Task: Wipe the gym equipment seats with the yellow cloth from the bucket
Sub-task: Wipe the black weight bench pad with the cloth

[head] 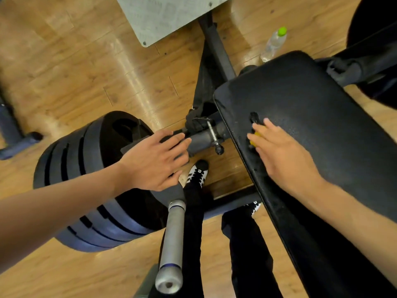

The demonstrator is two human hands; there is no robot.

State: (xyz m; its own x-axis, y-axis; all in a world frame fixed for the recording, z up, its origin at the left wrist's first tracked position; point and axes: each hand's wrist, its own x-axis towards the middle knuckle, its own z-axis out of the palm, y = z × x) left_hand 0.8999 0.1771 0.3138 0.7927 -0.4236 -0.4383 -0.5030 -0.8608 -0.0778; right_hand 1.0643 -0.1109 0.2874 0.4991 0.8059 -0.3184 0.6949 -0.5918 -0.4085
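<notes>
Pressing the yellow cloth [254,138] flat onto the black seat [311,93], the right hand [285,153] lies straight-fingered, mostly hiding it. The left hand [154,160], fingers spread, probably steadies against the bar [204,137].

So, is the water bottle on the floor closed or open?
Closed: a green cap sits on the neck of the clear bottle.

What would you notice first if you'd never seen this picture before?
Probably the two bare hands in the middle: the right hand lies flat on the big black seat pad, with a bit of yellow cloth peeking out under its fingers, and the left hand spreads open over the dark frame. Next come the stack of black weight plates at lower left and the silver bar at the bottom.
</notes>
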